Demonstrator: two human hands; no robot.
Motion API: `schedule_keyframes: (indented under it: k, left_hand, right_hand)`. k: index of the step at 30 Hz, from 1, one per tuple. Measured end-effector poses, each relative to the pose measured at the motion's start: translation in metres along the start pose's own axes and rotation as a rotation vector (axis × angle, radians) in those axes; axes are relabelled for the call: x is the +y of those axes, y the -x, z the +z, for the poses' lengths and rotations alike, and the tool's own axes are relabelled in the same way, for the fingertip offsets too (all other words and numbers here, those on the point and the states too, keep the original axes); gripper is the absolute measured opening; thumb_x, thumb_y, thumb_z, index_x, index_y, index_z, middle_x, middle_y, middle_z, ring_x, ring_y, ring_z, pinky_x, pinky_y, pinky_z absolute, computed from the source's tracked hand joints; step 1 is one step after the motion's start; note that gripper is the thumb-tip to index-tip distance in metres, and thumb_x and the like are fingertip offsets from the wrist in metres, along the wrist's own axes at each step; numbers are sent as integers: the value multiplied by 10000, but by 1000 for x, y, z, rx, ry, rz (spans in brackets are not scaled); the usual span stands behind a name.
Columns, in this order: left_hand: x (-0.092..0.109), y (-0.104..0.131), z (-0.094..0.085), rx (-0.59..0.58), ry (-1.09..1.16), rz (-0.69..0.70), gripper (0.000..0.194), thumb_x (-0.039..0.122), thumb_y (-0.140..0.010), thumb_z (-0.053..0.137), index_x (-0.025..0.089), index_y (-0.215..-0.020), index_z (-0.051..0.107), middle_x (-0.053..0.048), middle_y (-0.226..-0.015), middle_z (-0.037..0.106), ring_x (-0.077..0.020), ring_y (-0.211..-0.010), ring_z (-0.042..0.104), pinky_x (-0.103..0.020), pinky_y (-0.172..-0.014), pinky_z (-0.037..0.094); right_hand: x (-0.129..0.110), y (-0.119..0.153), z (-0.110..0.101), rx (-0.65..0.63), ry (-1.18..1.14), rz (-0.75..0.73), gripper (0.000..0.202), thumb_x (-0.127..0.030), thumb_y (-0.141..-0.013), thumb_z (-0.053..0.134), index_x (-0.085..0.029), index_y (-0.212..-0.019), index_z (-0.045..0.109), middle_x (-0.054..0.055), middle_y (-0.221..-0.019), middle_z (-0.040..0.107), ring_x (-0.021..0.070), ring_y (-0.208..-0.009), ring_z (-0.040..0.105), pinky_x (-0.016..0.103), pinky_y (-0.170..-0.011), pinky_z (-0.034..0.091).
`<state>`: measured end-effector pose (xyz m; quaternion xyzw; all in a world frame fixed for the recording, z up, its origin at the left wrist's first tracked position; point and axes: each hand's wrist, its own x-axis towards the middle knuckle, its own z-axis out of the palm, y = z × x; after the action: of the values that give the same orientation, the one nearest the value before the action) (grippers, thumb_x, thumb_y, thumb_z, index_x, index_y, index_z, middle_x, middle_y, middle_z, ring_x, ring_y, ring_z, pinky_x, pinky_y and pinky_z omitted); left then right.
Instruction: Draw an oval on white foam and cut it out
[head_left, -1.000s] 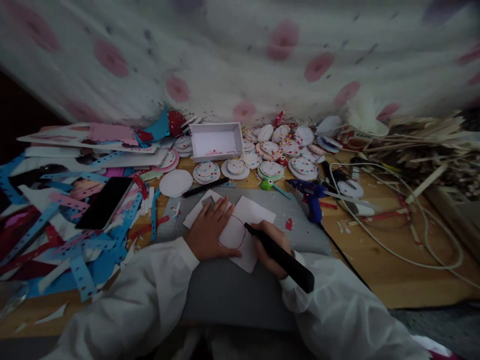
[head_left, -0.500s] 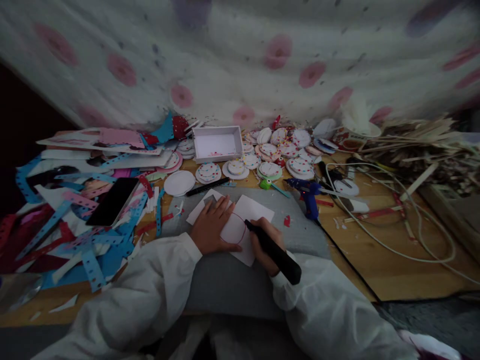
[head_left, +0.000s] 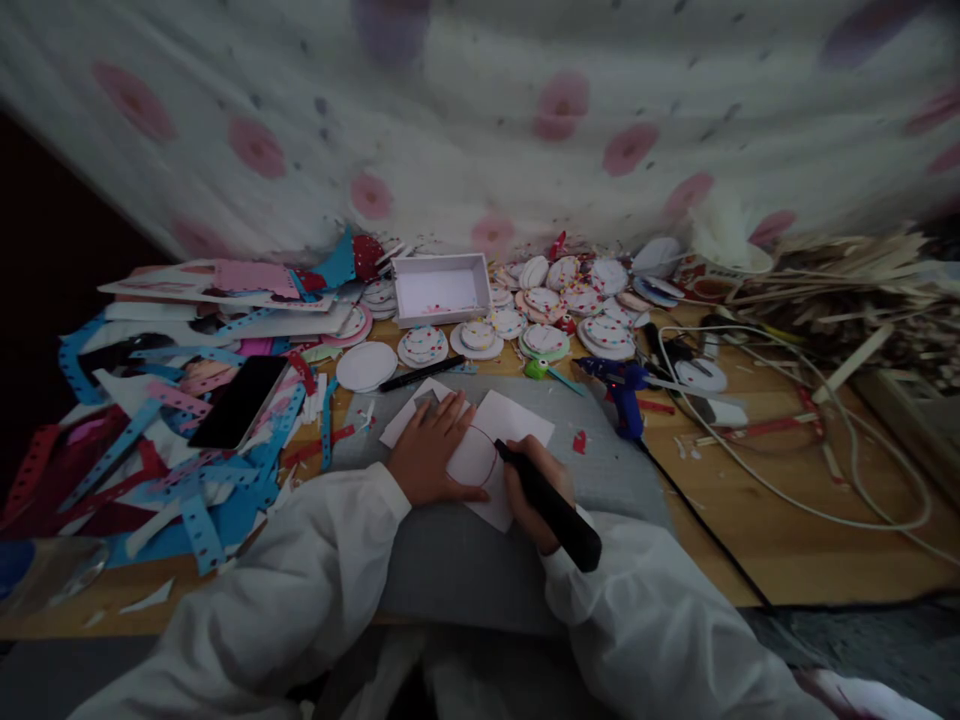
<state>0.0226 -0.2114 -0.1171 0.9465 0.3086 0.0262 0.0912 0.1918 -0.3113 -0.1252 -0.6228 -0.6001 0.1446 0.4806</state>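
Note:
White paper (head_left: 517,420) lies on a grey cutting mat (head_left: 465,580), with a dark red curved line drawn on it. My left hand (head_left: 435,453) rests flat on the paper's left part, fingers spread, thumb below the curve. In my right hand (head_left: 538,490) is a thick black pen-like tool (head_left: 555,510), its tip at the right side of the curve. A second black pen (head_left: 421,373) lies along the mat's far edge. Left of it sits a white paper disc (head_left: 367,367).
Decorated paper discs (head_left: 541,342) and a white box (head_left: 441,290) stand behind. A blue glue gun (head_left: 624,390) with its cord lies right. Paper strips (head_left: 199,530) and a phone (head_left: 238,403) are left; wooden sticks (head_left: 832,300) are far right.
The whole view has shifted slightly, so the table items appear a little further right. Both hands keep nearly the same places on the paper, the tool's tip still on the curve.

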Motion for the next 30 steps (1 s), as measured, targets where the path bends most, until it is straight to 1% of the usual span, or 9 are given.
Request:
schedule_keyframes:
  k: [5,12,17,20,23,25,26,28,30]
  left_hand:
    - [0,0,0,-9,4,-8,1230,914,-586,433,90,-1480,250,-207,-1556,190,-341,-1443,151,-515,-1154,100]
    - [1,-1,-1,-35,-9,-19,1240,920,-589,416,77,-1482,243,-208,-1560,165,-337,-1446,141,-522,-1156,101]
    - [3,0,1,-13,-33,-54,1235,912,-598,424,63,-1479,252,-204,-1559,170,-341,-1444,148,-522,-1154,133]
    - [18,-2,3,9,-47,-151,1200,879,-619,471,49,-1465,286,-213,-1551,190,-352,-1436,175,-517,-1145,177]
    - [42,-5,3,63,-62,-344,1141,826,-664,511,10,-1440,326,-253,-1522,246,-378,-1416,223,-508,-1117,249]
    - [54,-5,-1,92,-67,-440,1110,813,-684,506,-10,-1415,362,-282,-1489,303,-407,-1386,275,-515,-1073,308]
    - [56,-4,-5,93,-64,-453,1103,820,-680,500,-11,-1396,392,-291,-1464,342,-420,-1360,313,-521,-1049,330]
    - [51,1,-14,72,-46,-402,1090,845,-648,501,15,-1354,456,-282,-1399,436,-421,-1288,402,-526,-1017,352]
    - [36,9,-22,40,-22,-278,1086,854,-593,542,69,-1340,478,-238,-1347,502,-390,-1226,458,-520,-1014,347]
  right_hand:
    - [-3,8,1,62,11,40,65,-182,-784,504,-239,-817,502,7,-695,623,182,-606,615,274,-556,465]
    - [-11,21,3,115,-49,97,62,-193,-799,509,-226,-848,529,-4,-674,606,169,-577,596,265,-541,457]
    - [-13,27,-15,158,-84,171,60,-218,-790,552,-210,-843,580,-9,-683,628,164,-583,593,261,-531,448]
    - [-9,28,-30,234,-135,186,87,-254,-809,569,-204,-870,605,7,-723,644,178,-629,595,281,-554,448]
    - [-2,22,-42,307,-212,208,111,-286,-806,586,-200,-869,615,16,-746,637,188,-679,594,304,-601,451]
    - [3,14,-45,319,-254,242,126,-298,-794,595,-197,-865,618,19,-767,632,185,-690,587,303,-599,438]
    - [4,10,-46,305,-275,256,134,-301,-789,597,-196,-868,619,19,-771,629,183,-689,582,299,-592,429]
    - [5,0,-46,261,-313,265,140,-299,-781,594,-194,-870,621,17,-764,625,181,-689,576,295,-585,416]
    - [3,-9,-42,203,-341,255,129,-286,-771,594,-194,-856,623,12,-737,621,180,-688,575,293,-587,415]
